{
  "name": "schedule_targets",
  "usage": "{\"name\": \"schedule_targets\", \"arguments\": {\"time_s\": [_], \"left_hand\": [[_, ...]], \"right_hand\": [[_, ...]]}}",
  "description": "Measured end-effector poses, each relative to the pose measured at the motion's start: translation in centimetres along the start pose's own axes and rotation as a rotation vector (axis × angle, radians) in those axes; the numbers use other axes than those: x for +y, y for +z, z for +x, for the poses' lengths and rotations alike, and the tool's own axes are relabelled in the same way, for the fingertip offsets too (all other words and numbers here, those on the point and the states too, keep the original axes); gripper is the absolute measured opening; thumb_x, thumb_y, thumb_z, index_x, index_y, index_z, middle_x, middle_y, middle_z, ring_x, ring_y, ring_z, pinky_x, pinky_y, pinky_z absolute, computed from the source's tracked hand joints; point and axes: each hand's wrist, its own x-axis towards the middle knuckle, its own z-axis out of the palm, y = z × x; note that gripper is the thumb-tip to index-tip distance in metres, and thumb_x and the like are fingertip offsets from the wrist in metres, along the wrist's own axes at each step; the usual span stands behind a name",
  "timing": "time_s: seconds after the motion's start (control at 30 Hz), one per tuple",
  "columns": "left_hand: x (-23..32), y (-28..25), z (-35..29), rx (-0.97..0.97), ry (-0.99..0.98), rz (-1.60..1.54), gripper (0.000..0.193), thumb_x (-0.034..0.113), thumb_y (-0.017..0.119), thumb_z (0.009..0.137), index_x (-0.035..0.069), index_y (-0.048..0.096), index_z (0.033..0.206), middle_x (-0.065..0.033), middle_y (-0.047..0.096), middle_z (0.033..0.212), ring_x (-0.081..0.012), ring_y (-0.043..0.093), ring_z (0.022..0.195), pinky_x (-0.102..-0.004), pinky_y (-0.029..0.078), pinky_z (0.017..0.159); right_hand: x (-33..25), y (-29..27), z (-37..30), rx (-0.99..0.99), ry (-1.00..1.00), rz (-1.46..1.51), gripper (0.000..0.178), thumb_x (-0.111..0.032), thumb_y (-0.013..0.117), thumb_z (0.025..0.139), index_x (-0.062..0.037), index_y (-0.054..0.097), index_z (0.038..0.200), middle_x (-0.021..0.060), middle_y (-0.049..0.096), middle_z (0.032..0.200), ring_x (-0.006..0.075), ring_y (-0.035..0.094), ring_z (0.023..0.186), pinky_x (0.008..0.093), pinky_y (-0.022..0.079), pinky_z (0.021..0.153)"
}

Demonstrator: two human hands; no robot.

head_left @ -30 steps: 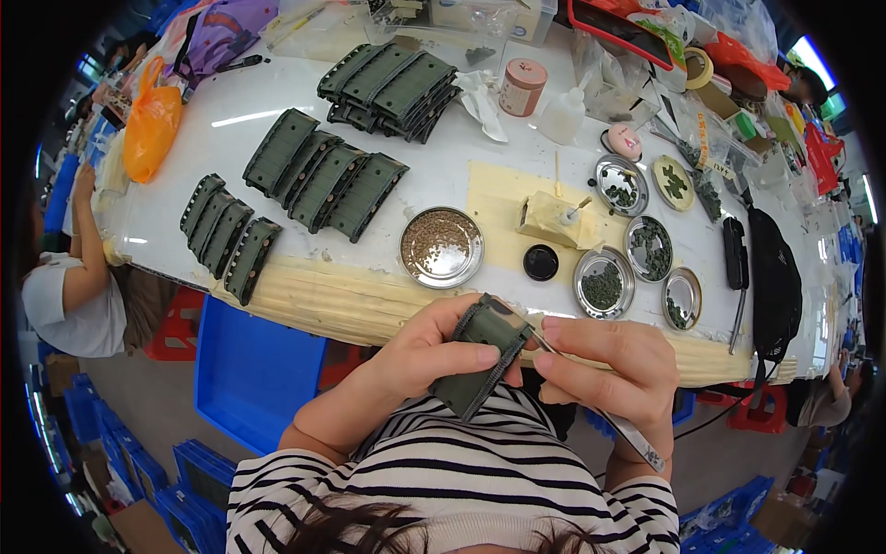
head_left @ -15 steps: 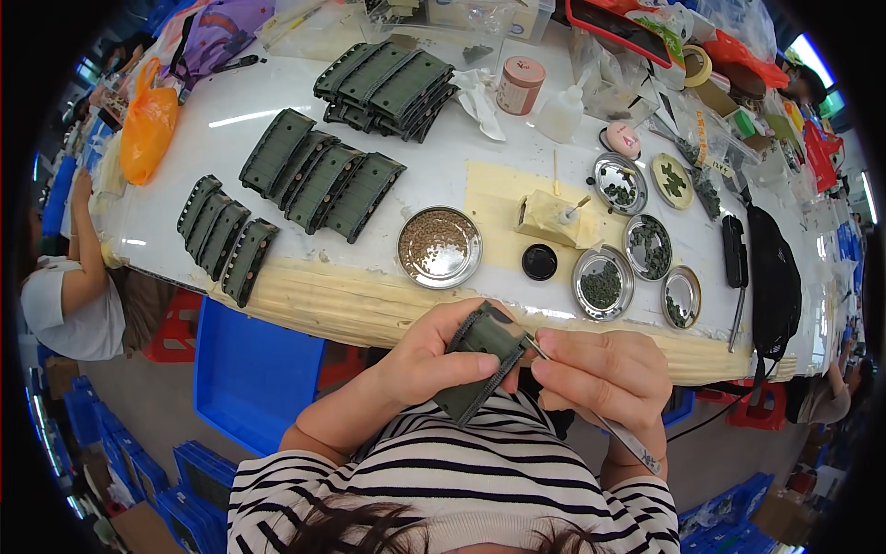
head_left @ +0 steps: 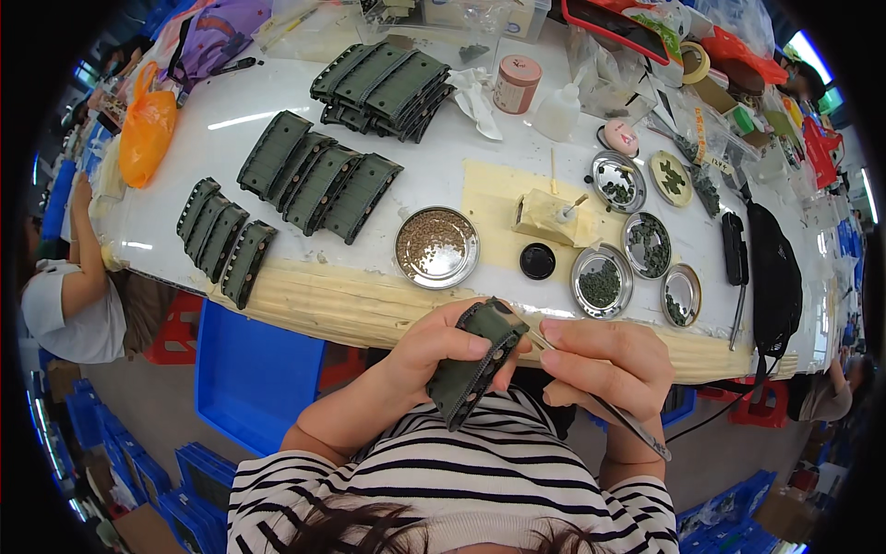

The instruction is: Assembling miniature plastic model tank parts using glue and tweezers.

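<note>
My left hand [head_left: 441, 343] is closed round a dark green curved part [head_left: 471, 369], with brown patches and a toothed edge, holding it tilted in front of my chest. My right hand [head_left: 609, 365] pinches metal tweezers [head_left: 637, 429], whose tips reach the part's upper right edge. Whether anything sits between the tips is too small to tell. Similar green parts lie on the table: a tall stack [head_left: 383, 88], a middle row [head_left: 318, 180] and a smaller row [head_left: 221, 235] at the left. A round metal dish [head_left: 438, 282] with small brown pieces stands just beyond my left hand.
Metal dishes with small green pieces [head_left: 600, 286] stand at the right, near a black cap [head_left: 537, 262] and a yellowish block [head_left: 544, 222]. Behind are a pink jar [head_left: 517, 85] and a squeeze bottle [head_left: 558, 115]. A blue tray [head_left: 249, 369] lies below the table edge.
My left hand has turned the green part, so its toothed edge shows more. The tweezers and right hand have shifted slightly, staying by the part's upper right edge.
</note>
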Motion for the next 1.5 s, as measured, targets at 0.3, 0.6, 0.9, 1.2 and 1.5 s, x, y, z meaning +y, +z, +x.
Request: {"name": "schedule_targets", "arguments": {"time_s": [0.3, 0.6, 0.9, 1.2, 1.5], "left_hand": [[-0.2, 0.1, -0.4, 0.050, 0.103, 0.167, 0.033, 0.010, 0.057, 0.085, -0.004, 0.053, 0.115, -0.0159, 0.065, 0.092, -0.0192, 0.065, 0.083, -0.0281, 0.052, 0.073], [0.3, 1.4, -0.2, 0.072, 0.044, 0.225, 0.030, 0.009, 0.052, 0.095, -0.002, 0.048, 0.123, -0.0163, 0.065, 0.099, -0.0224, 0.065, 0.092, -0.0337, 0.055, 0.082], [0.6, 3.5, 0.2, 0.225, 0.109, 0.333, 0.039, 0.006, 0.051, 0.094, 0.003, 0.039, 0.130, -0.0222, 0.058, 0.113, -0.0268, 0.067, 0.093, -0.0390, 0.057, 0.079], [0.0, 2.1, -0.1, 0.096, 0.177, 0.508, 0.024, 0.016, 0.048, 0.099, 0.001, 0.047, 0.117, -0.0189, 0.050, 0.125, -0.0213, 0.065, 0.095, -0.0356, 0.055, 0.084], [-0.1, 2.5, 1.4, 0.087, 0.117, 0.477, 0.027, 0.025, 0.038, 0.103, 0.001, 0.050, 0.103, -0.0146, 0.061, 0.105, -0.0173, 0.065, 0.090, -0.0298, 0.052, 0.083]], "right_hand": [[1.9, -2.7, -1.6, 0.294, 0.230, 0.004, 0.010, -0.004, 0.065, 0.081, 0.0021, 0.068, 0.088, 0.0120, 0.068, 0.085, 0.0220, 0.063, 0.068, 0.0260, 0.049, 0.060], [6.8, -7.1, -5.2, 0.164, 0.885, -0.379, 0.022, -0.017, 0.064, 0.090, 0.0052, 0.065, 0.086, 0.0022, 0.054, 0.056, 0.0057, 0.046, 0.052, 0.0226, 0.034, 0.048], [7.1, -6.7, -5.3, 0.164, 0.927, -0.437, 0.021, -0.015, 0.064, 0.089, 0.0045, 0.065, 0.084, 0.0021, 0.053, 0.054, 0.0058, 0.044, 0.049, 0.0232, 0.034, 0.046], [3.0, -5.2, -2.9, 0.348, 0.605, -0.143, 0.009, -0.002, 0.061, 0.087, 0.0051, 0.065, 0.085, 0.0103, 0.063, 0.074, 0.0127, 0.056, 0.065, 0.0243, 0.042, 0.057], [0.9, -1.6, -0.5, 0.184, 0.377, 0.283, 0.009, -0.006, 0.064, 0.082, 0.0013, 0.068, 0.086, 0.0103, 0.068, 0.079, 0.0205, 0.063, 0.070, 0.0285, 0.049, 0.065]]}}
